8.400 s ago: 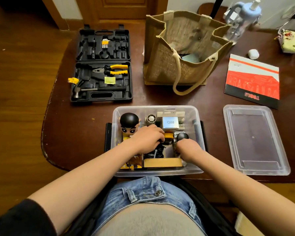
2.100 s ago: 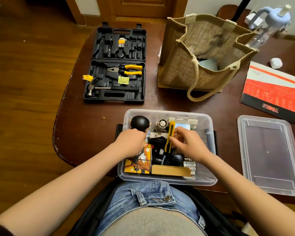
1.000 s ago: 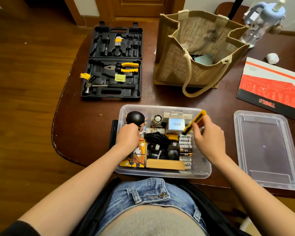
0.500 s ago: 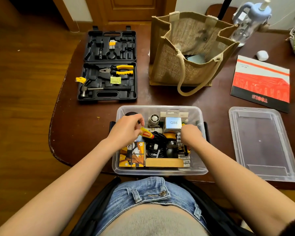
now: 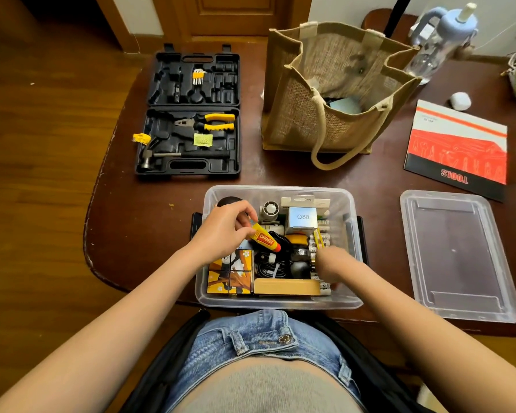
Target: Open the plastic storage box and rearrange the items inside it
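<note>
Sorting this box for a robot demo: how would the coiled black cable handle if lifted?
The cable looks floppy, but a white tie binds its coil, so it would probably lift as one bundle. It seems light. Wedged between neighbours, it may snag.

Table (image 5: 149, 234): dark brown wood, rounded near-left corner, worn pale along the edge.
Near edge, middle: clear plastic storage box (image 5: 280, 302), open, filled with small items.
Right of box: clear lid (image 5: 459, 254), lying flat, apart from it.
Far left: black tool case (image 5: 191, 111), open flat, with pliers and hammer inside.
Far middle: burlap tote bag (image 5: 334, 84), upright, mouth open.
Far right: red booklet (image 5: 456, 147) marked TOOLS; beyond it a small white object (image 5: 460, 101) and a blue-topped bottle (image 5: 438, 40).
</note>
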### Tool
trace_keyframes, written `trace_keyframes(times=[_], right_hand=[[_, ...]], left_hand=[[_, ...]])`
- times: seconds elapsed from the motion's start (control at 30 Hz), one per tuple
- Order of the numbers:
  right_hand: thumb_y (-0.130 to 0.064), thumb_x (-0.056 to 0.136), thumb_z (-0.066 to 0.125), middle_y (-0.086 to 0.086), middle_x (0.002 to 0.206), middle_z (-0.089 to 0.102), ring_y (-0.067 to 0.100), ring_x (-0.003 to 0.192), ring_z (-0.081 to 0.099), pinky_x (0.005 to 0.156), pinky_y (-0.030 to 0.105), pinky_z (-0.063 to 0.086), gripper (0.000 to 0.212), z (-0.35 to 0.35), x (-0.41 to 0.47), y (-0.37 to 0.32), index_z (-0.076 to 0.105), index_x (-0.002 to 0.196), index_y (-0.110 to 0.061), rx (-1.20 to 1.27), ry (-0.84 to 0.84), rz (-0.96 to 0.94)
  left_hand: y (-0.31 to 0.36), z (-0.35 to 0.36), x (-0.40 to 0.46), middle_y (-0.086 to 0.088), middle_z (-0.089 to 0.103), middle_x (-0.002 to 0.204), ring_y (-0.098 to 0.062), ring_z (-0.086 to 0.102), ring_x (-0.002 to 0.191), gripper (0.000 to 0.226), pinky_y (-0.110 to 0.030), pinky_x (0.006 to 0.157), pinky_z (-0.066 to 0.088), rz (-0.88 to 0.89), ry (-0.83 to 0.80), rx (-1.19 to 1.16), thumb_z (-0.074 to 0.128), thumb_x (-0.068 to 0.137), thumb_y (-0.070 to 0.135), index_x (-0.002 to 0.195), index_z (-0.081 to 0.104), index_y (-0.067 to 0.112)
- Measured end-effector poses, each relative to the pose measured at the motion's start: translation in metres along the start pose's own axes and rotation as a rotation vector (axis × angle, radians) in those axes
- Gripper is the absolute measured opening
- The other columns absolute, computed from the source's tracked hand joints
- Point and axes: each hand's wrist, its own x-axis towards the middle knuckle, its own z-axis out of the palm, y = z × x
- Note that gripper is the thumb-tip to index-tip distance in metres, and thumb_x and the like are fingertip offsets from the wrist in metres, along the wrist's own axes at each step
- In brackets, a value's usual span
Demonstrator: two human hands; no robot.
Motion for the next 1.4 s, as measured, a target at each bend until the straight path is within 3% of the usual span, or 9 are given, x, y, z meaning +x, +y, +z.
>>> trace_keyframes(times=[0.3, 0.43, 0.53, 0.73, 0.83, 1.07, 1.23, 1.3, 1.4], right_hand=[[0.001, 0.087, 0.045, 0.002, 0.067, 0.043, 0.026, 0.08, 0.048, 0.068, 0.029, 0.039, 0.031, 0.015, -0.008, -0.003, 0.036, 0.06, -0.012, -0.006, -0.051, -0.021], [-0.004, 0.089, 0.047, 0.01, 0.097, 0.062, 0.028, 0.093, 0.058, 0.073, 0.031, 0.043, 0.014, 0.019, -0.009, -0.004, 0.051, 0.076, -0.009, 0.046, -0.028, -0.006], [-0.004, 0.088, 0.048, 0.003, 0.077, 0.05, 0.029, 0.101, 0.06, 0.072, 0.031, 0.043, 0.011, 0.02, -0.01, -0.004, 0.05, 0.079, -0.01, 0.065, -0.03, -0.003], [0.001, 0.087, 0.045, 0.004, 0.07, 0.044, 0.026, 0.081, 0.05, 0.07, 0.032, 0.042, 0.031, 0.012, -0.017, -0.006, 0.036, 0.06, -0.012, 0.04, -0.019, 0.009], [0.004, 0.088, 0.043, 0.008, 0.084, 0.057, 0.027, 0.083, 0.056, 0.068, 0.029, 0.043, 0.016, -0.001, -0.023, -0.003, 0.054, 0.079, -0.004, 0.086, 0.006, -0.006], [0.002, 0.087, 0.047, 0.014, 0.087, 0.069, 0.019, 0.067, 0.056, 0.068, 0.032, 0.052, 0.025, -0.025, -0.034, 0.022, 0.072, 0.091, -0.001, 0.358, 0.17, -0.084], [0.0, 0.088, 0.045, 0.007, 0.064, 0.046, 0.027, 0.069, 0.044, 0.052, 0.026, 0.036, 0.031, -0.021, -0.028, 0.005, 0.047, 0.059, -0.009, 0.166, 0.071, -0.086], [-0.01, 0.093, 0.049, 0.006, 0.078, 0.06, 0.026, 0.078, 0.056, 0.064, 0.028, 0.047, 0.021, -0.025, -0.026, 0.007, 0.064, 0.077, -0.008, 0.324, 0.186, -0.156], [-0.027, 0.091, 0.059, -0.009, 0.095, 0.065, 0.01, 0.088, 0.062, 0.078, 0.023, 0.05, 0.018, -0.032, -0.032, 0.005, 0.066, 0.106, -0.019, 0.725, 0.258, -0.328]], left_hand=[[0.0, 0.009, 0.0, -0.003, 0.065, 0.082, -0.018, 0.065, 0.078, 0.024, -0.032, 0.075, 0.057, -0.015, -0.051, -0.04, 0.067, 0.084, 0.004, 0.086, 0.059, 0.026], [-0.001, 0.01, 0.0, -0.003, 0.065, 0.08, -0.021, 0.066, 0.078, 0.022, -0.033, 0.074, 0.057, -0.024, -0.053, -0.049, 0.067, 0.083, 0.004, 0.086, 0.06, 0.024], [-0.002, 0.011, 0.001, -0.001, 0.064, 0.079, -0.02, 0.066, 0.077, 0.021, -0.035, 0.075, 0.057, -0.02, -0.063, -0.041, 0.067, 0.083, 0.003, 0.086, 0.06, 0.023], [-0.002, 0.012, 0.002, -0.003, 0.064, 0.081, -0.021, 0.065, 0.078, 0.017, -0.034, 0.075, 0.057, -0.026, -0.076, -0.036, 0.067, 0.083, 0.004, 0.088, 0.062, 0.02], [-0.002, 0.012, 0.002, -0.001, 0.064, 0.08, -0.019, 0.065, 0.077, 0.018, -0.027, 0.071, 0.056, -0.023, -0.069, -0.045, 0.067, 0.084, 0.004, 0.089, 0.062, 0.021], [0.006, 0.02, 0.009, 0.003, 0.067, 0.081, -0.011, 0.068, 0.074, 0.019, -0.031, 0.077, 0.058, -0.029, -0.077, -0.065, 0.066, 0.085, 0.007, 0.098, 0.068, 0.022], [0.01, 0.028, 0.01, 0.002, 0.068, 0.083, -0.014, 0.068, 0.077, 0.018, -0.036, 0.08, 0.057, -0.038, -0.102, -0.055, 0.066, 0.086, 0.009, 0.096, 0.069, 0.023], [0.011, 0.029, 0.009, 0.002, 0.067, 0.083, -0.015, 0.068, 0.077, 0.017, -0.035, 0.08, 0.057, -0.041, -0.107, -0.067, 0.066, 0.086, 0.008, 0.095, 0.069, 0.022], [0.012, 0.033, 0.007, -0.001, 0.067, 0.082, -0.019, 0.07, 0.077, 0.016, -0.035, 0.079, 0.058, -0.057, -0.121, -0.137, 0.066, 0.085, 0.004, 0.091, 0.067, 0.019]])
